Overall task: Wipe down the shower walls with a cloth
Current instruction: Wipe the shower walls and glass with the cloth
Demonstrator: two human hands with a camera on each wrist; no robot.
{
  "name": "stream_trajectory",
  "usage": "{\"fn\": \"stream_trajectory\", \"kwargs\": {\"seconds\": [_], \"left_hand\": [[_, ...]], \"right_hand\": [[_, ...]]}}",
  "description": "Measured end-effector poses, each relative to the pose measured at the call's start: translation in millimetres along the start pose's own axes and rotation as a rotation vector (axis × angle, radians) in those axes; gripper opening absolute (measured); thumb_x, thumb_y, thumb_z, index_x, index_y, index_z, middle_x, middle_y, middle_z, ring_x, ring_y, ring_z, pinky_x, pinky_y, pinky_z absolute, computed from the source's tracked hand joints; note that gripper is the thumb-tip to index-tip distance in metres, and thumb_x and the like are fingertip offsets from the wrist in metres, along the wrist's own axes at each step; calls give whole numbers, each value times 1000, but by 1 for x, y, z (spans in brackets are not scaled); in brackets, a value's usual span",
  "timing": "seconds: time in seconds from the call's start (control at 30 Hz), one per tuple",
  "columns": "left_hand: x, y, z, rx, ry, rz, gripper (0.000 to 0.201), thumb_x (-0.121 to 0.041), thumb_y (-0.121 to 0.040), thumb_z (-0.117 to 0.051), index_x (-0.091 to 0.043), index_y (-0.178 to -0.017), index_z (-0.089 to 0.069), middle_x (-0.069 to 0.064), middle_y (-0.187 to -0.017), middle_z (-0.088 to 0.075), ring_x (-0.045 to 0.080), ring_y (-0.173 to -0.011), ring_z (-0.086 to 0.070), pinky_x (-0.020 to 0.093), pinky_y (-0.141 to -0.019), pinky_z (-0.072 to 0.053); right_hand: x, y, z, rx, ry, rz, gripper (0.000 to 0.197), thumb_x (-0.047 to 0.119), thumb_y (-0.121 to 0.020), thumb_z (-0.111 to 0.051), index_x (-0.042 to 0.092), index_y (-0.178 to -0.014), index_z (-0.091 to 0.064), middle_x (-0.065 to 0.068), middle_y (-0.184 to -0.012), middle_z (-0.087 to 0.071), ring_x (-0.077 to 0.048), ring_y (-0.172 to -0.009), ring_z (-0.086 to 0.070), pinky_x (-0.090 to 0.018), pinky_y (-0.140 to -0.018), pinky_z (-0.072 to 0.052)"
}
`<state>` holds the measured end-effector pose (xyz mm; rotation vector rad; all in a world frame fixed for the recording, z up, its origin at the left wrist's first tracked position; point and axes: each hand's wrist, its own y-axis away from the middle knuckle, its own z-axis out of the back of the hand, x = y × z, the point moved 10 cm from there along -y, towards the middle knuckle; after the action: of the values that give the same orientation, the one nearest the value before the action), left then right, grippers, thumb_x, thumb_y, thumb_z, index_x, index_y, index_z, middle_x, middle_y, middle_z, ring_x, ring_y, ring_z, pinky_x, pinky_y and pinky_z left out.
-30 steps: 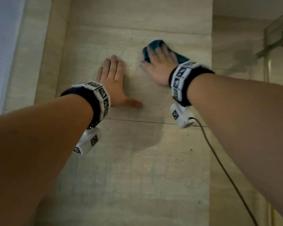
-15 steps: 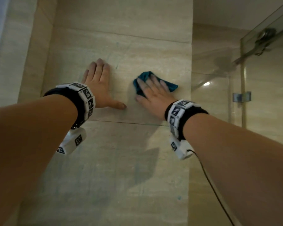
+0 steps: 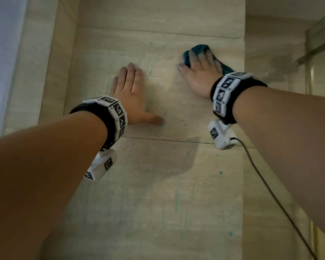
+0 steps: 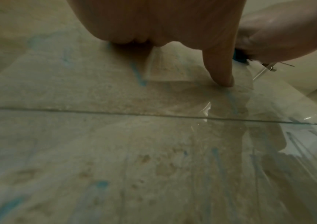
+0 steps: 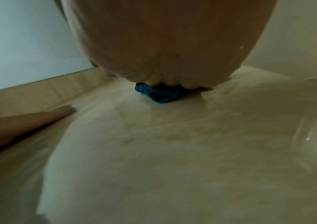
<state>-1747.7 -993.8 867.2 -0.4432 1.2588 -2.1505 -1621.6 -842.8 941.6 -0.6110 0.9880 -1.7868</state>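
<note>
A beige stone-tiled shower wall (image 3: 158,175) fills the head view, streaked with faint teal marks. My right hand (image 3: 199,72) presses a bunched teal cloth (image 3: 197,48) flat against the upper tile, fingers laid straight over it; the cloth (image 5: 158,94) peeks out under the palm in the right wrist view. My left hand (image 3: 129,91) lies flat on the same tile to the left, fingers straight and thumb (image 4: 221,71) spread toward the right. A gap of bare wet tile separates the two hands.
A horizontal grout line (image 3: 167,140) runs just below both wrists. A side wall corner (image 3: 68,62) stands at the left. A glass shower panel (image 3: 323,72) with a metal fitting is at the right. A black cable (image 3: 270,194) hangs from my right wrist.
My right hand has slid the cloth up and to the right along the tile, back toward its spot one second ago. The left hand has stayed planted on the wall.
</note>
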Motion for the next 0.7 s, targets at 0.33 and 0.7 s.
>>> {"fn": "stream_trajectory", "kwargs": {"seconds": [0.33, 0.7], "left_hand": [[-2, 2, 7, -37, 43, 9, 153, -92, -62, -66, -9, -164, 13, 11, -172, 22, 29, -159, 18, 46, -129, 7], [-1, 0, 1, 33, 2, 13, 155, -95, -62, -61, -9, -162, 20, 12, -169, 30, 30, -157, 25, 46, -129, 10]], "right_hand": [[37, 50, -45, 117, 65, 198, 69, 61, -106, -18, 29, -164, 3, 2, -172, 11, -14, -156, 17, -37, -125, 12], [-34, 37, -12, -3, 2, -105, 74, 62, -106, -16, 23, -164, 5, -6, -172, 9, -22, -157, 14, -43, -126, 8]]}}
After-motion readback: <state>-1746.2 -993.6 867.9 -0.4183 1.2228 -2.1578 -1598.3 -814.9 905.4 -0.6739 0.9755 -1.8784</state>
